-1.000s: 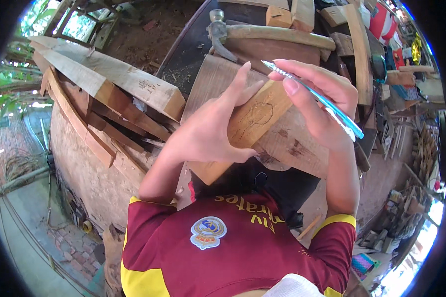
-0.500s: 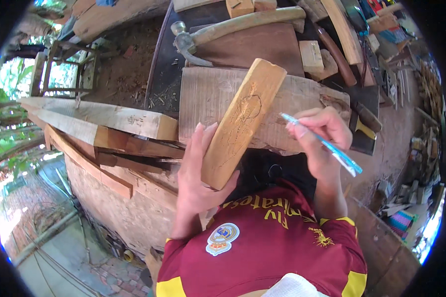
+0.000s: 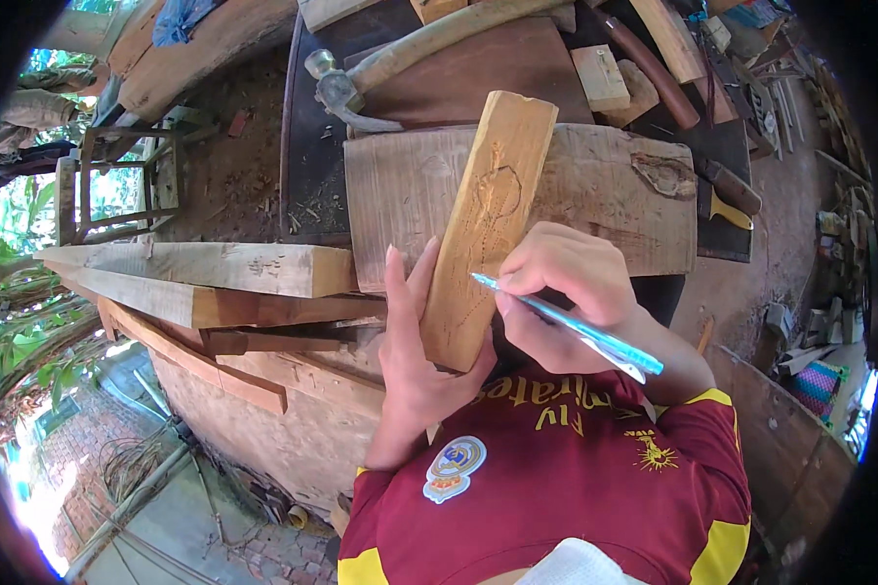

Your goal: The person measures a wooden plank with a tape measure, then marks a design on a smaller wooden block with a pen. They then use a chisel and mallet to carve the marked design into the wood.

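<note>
My left hand (image 3: 424,380) grips the lower end of a narrow yellowish wooden block (image 3: 488,224), which carries a drawn outline and dotted lines and leans across a wide rough plank (image 3: 615,224). My right hand (image 3: 566,302) has its fingers closed round a light blue pen (image 3: 595,341), its tip at or just above the block's face, beside the dotted lines. A claw hammer (image 3: 410,54) with a wooden handle lies beyond the plank.
Long timber beams (image 3: 263,271) are stacked at the left. A small wood block (image 3: 600,78), a dark wooden-handled tool (image 3: 658,83) and a yellow-handled tool (image 3: 732,214) sit on the dark work surface (image 3: 317,205). A wooden frame (image 3: 88,185) stands at the back left.
My left hand has moved down the block, which now stands more upright. My right hand with the pen has swung left and lower, onto the block. The view has shifted too.
</note>
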The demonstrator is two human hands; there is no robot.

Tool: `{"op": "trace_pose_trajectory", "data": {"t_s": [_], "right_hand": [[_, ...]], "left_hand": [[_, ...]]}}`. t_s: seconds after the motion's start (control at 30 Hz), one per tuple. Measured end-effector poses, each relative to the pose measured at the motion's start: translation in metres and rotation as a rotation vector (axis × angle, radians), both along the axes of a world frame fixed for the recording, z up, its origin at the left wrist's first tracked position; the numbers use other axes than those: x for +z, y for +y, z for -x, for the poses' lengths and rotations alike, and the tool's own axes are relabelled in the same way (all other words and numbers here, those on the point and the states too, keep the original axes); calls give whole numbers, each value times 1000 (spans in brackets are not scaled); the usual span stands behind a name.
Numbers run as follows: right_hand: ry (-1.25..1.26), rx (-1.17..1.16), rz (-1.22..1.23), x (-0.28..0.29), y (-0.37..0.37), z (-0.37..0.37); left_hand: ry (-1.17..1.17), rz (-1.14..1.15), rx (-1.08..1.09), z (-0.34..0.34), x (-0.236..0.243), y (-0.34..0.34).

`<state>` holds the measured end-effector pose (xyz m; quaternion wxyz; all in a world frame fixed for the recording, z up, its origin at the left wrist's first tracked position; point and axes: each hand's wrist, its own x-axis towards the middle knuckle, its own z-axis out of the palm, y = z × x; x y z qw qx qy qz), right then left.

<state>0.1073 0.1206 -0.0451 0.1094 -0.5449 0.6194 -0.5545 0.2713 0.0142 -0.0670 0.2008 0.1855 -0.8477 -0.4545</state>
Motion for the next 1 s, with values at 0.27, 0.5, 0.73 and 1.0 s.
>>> {"op": "trace_pose_trajectory", "data": {"t_s": [0.27,0.5,0.73,1.0], "right_hand": [[-39,60,-50,0,-1,7],[-61,38,13,-5,-1,12],[-99,-32,3,-5,7,16],[-443,-261,141,-16,55,30]], "left_hand": [[-19,-35,-33,-1,3,-4],[-32,-14,-22,-1,2,-3],[-11,68,-11,0,0,-3],[282,-384,234,-2,5,19]]}}
